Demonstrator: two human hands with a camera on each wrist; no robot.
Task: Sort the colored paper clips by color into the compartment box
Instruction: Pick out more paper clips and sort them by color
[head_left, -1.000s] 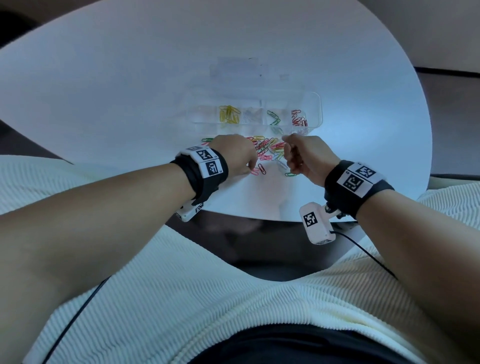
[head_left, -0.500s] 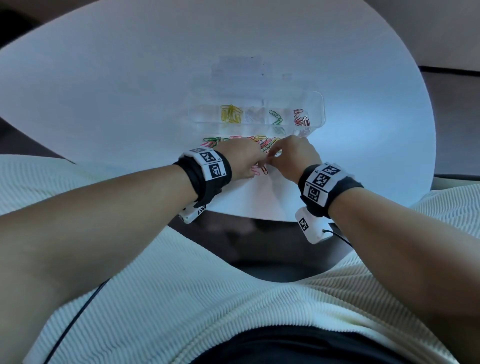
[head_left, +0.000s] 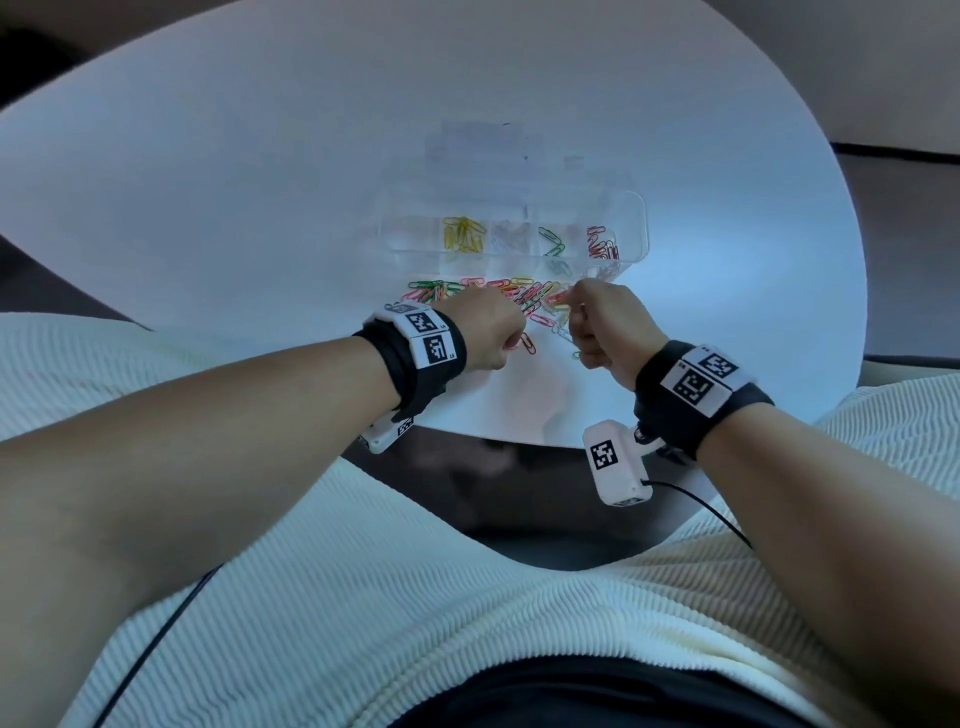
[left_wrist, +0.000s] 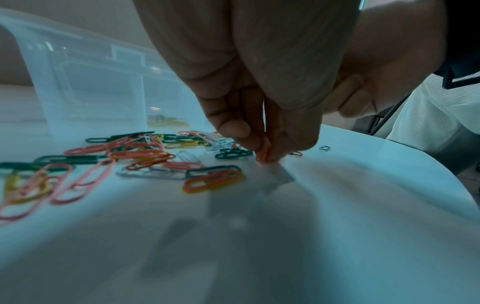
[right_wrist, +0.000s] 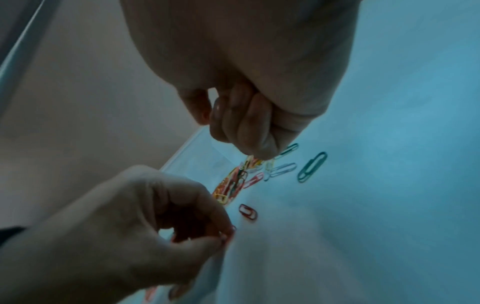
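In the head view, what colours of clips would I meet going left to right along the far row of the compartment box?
Yellow clips → clear or white clips, faint → green clips → red clips, all inside the compartment box.

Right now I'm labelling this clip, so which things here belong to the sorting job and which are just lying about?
Job:
- loose clips
- box, holding yellow clips, green clips, red clips
- left hand pinching a red clip
- right hand at the pile

Lying about:
- table
- clear lid behind the box

Right hand grip contents hidden behind curled fingers
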